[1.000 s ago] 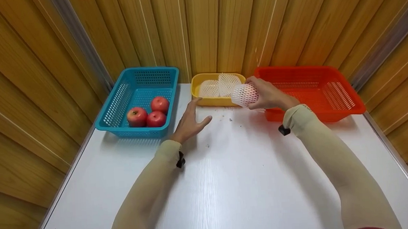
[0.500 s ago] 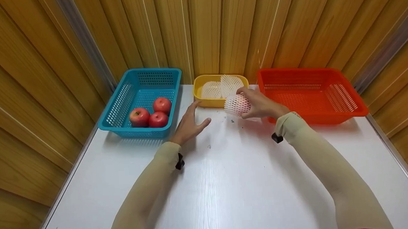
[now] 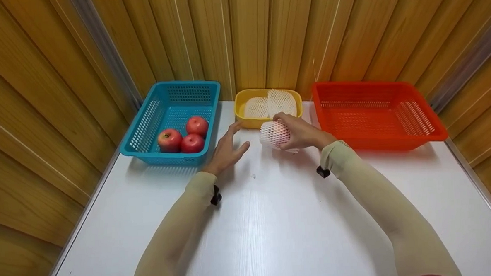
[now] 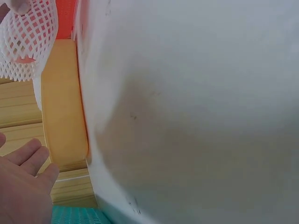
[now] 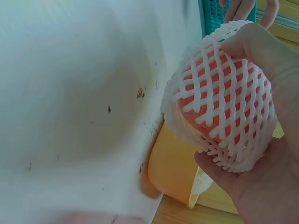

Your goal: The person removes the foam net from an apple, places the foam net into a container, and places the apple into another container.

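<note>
In my right hand [image 3: 298, 132] I grip an apple [image 5: 215, 114] wrapped in a white foam net sleeve [image 5: 233, 93], held just in front of the yellow bin. Thumb and fingers curl round the net from both sides in the right wrist view. My left hand [image 3: 225, 151] holds nothing; its fingers are spread and relaxed between the blue basket and the yellow bin. Several more foam nets [image 3: 281, 102] lie in the yellow bin [image 3: 253, 123]. Loose red apples [image 3: 193, 143] sit in the near right part of the blue basket [image 3: 167, 158].
A red basket [image 3: 382, 142] stands on the right side of the white table [image 3: 249, 221]. Wooden panel walls [image 3: 249, 38] rise behind and at both sides. Small dark specks [image 5: 140, 93] mark the tabletop near the yellow bin.
My right hand has moved left and slightly toward me with the netted apple, away from the red basket. The left hand has stayed nearly in place, still relaxed.
</note>
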